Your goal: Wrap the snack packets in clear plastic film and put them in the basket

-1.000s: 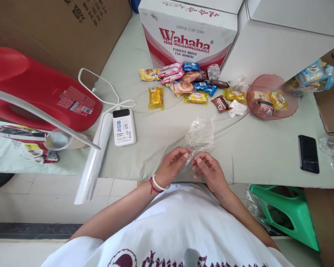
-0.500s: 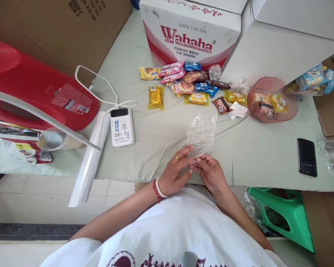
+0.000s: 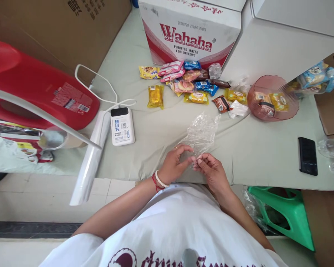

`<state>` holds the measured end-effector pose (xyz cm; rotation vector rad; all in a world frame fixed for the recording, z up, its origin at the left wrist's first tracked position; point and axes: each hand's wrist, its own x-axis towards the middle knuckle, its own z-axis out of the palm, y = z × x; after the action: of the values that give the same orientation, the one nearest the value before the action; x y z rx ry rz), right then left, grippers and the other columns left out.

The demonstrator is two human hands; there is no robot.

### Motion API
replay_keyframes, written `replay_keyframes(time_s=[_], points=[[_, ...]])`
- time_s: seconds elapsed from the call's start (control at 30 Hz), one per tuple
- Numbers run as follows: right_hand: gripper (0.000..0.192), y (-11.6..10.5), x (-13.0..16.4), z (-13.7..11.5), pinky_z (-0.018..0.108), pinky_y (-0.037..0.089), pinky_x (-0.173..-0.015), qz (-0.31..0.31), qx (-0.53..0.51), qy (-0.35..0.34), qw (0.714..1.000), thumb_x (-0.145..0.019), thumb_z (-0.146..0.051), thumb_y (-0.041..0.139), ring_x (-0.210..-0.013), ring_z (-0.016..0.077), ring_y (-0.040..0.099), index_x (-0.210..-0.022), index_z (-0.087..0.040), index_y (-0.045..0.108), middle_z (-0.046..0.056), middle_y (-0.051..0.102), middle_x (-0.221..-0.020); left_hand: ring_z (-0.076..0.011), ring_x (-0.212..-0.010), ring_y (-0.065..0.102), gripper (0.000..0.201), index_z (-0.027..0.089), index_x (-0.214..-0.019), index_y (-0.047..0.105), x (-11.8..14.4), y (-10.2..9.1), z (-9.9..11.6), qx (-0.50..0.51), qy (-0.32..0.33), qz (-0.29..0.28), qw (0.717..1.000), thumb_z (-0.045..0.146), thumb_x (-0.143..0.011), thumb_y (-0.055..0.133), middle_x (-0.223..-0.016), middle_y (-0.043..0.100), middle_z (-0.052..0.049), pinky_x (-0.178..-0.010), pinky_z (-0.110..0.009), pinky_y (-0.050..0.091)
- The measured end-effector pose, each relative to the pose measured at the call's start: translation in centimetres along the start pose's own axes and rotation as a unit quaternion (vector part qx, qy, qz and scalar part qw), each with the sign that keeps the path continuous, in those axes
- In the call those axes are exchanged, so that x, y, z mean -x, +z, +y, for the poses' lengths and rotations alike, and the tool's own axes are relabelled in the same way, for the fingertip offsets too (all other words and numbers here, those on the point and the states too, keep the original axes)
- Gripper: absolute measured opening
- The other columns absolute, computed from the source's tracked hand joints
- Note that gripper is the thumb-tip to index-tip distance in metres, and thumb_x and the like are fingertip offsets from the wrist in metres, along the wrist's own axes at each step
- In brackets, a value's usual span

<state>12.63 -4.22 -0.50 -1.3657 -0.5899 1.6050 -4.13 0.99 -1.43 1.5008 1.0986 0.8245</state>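
Note:
A crumpled clear plastic bag (image 3: pixel 203 129) lies at the table's front, its near end drawn in between my hands. My right hand (image 3: pixel 213 171) pinches that near end between thumb and fingers. From the other side my left hand (image 3: pixel 176 163), with a ring and a beaded bracelet, curves round the bag; its thumb and a fingertip touch the gathered plastic by the right fingers. Beyond the bag lies a pile of small wrapped snacks (image 3: pixel 183 87). A yellow wrapped snack (image 3: pixel 155 97) sits apart, left of the pile.
A pink glass bowl (image 3: pixel 272 98) with several snacks stands right, and a black phone (image 3: pixel 307 156) near the right edge. Left are a white power bank (image 3: pixel 123 126), a clear plastic roll (image 3: pixel 89 163) overhanging the edge and a red jug (image 3: pixel 39 85). A Wahaba-style white carton (image 3: pixel 190 37) stands behind.
My left hand has shifted slightly left and its fingers have curled in. The plastic bag has spread a little to the right. My right hand keeps its pinch.

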Motion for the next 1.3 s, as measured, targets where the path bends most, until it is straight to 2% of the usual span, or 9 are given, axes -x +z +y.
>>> replay_keyframes(time_s=[0.1,0.33,0.5,0.67,0.73,0.9,1.1,1.2,1.3], points=[[0.034,0.1,-0.1,-0.1,0.031,0.055,-0.075,-0.002,0.011,-0.003,1.000,-0.075,-0.049,0.084,-0.076,0.0152,0.061,-0.087,-0.023,0.066,0.000,0.065,-0.079,-0.0223,-0.097,0.067,0.018,0.021,-0.090,0.073,-0.1,0.3,0.3,-0.010,0.013,-0.017,1.000,0.039,-0.089,0.070,-0.095,0.074,-0.006,-0.094,-0.038,0.051],[0.031,-0.1,-0.1,-0.4,0.030,0.053,-0.072,-0.007,0.057,-0.027,0.998,-0.080,-0.050,0.079,-0.072,0.0141,0.059,-0.088,-0.022,0.067,0.000,0.065,-0.078,-0.0202,-0.090,0.066,0.023,0.019,-0.085,0.070,-0.4,0.5,0.2,0.083,-0.057,-0.035,0.994,0.041,-0.089,0.068,-0.091,0.072,-0.006,-0.090,-0.035,0.052],[0.028,-0.8,-0.1,-0.3,0.028,0.051,-0.071,-0.012,0.067,-0.037,0.997,-0.084,-0.048,0.078,-0.070,0.0130,0.058,-0.087,-0.022,0.066,-0.001,0.064,-0.077,-0.0184,-0.087,0.064,0.029,0.017,-0.085,0.066,-0.9,-0.4,0.0,0.132,-0.106,0.001,0.986,0.046,-0.087,0.070,-0.088,0.070,-0.005,-0.087,-0.033,0.051],[0.026,-1.1,-0.1,-0.2,0.027,0.051,-0.070,-0.023,0.036,-0.034,0.999,-0.084,-0.045,0.079,-0.069,0.0119,0.058,-0.089,-0.022,0.067,-0.002,0.063,-0.079,-0.0219,-0.099,0.065,0.027,0.020,-0.097,0.070,-0.8,-0.5,0.2,0.026,-0.012,-0.032,0.999,0.042,-0.082,0.077,-0.103,0.072,-0.006,-0.093,-0.036,0.049],[0.026,-1.1,-0.1,-0.2,0.027,0.051,-0.069,-0.022,0.030,-0.032,0.999,-0.083,-0.045,0.080,-0.070,0.0118,0.058,-0.088,-0.022,0.068,-0.002,0.063,-0.079,-0.0214,-0.095,0.065,0.019,0.021,-0.093,0.073,-0.7,-0.3,0.1,-0.016,0.013,-0.025,0.999,0.037,-0.083,0.076,-0.098,0.072,-0.005,-0.090,-0.035,0.049],[0.030,-1.5,-0.2,-0.2,0.026,0.051,-0.066,0.005,0.039,-0.031,0.999,-0.080,-0.046,0.083,-0.070,0.0124,0.056,-0.087,-0.022,0.067,-0.002,0.060,-0.077,-0.0198,-0.086,0.064,0.013,0.021,-0.085,0.072,-0.9,-0.6,-0.7,-0.056,0.000,0.031,0.998,0.029,-0.091,0.064,-0.087,0.069,-0.004,-0.086,-0.034,0.050],[0.025,-1.9,-0.2,0.2,0.026,0.050,-0.069,-0.017,0.042,-0.049,0.998,-0.087,-0.044,0.077,-0.071,0.0118,0.057,-0.091,-0.022,0.066,-0.002,0.061,-0.079,-0.0244,-0.097,0.065,0.024,0.023,-0.102,0.077,-0.8,0.0,-0.4,-0.117,0.021,-0.037,0.992,0.039,-0.084,0.076,-0.097,0.071,-0.006,-0.093,-0.040,0.047],[0.021,-1.7,-0.3,0.2,0.026,0.050,-0.071,-0.036,0.047,-0.069,0.996,-0.090,-0.043,0.074,-0.072,0.0121,0.058,-0.093,-0.023,0.066,-0.002,0.062,-0.081,-0.0241,-0.094,0.064,0.017,0.023,-0.093,0.078,-1.0,0.7,-0.2,-0.121,0.014,-0.044,0.992,0.037,-0.085,0.075,-0.089,0.070,-0.004,-0.093,-0.042,0.045],[0.022,-1.6,-0.3,0.2,0.027,0.050,-0.072,-0.042,0.056,-0.074,0.995,-0.091,-0.043,0.073,-0.073,0.0130,0.058,-0.092,-0.023,0.065,-0.001,0.063,-0.083,-0.0211,-0.086,0.062,0.015,0.021,-0.083,0.075,-1.2,0.8,0.0,-0.061,0.013,-0.031,0.998,0.032,-0.088,0.067,-0.081,0.068,-0.003,-0.088,-0.038,0.046]])
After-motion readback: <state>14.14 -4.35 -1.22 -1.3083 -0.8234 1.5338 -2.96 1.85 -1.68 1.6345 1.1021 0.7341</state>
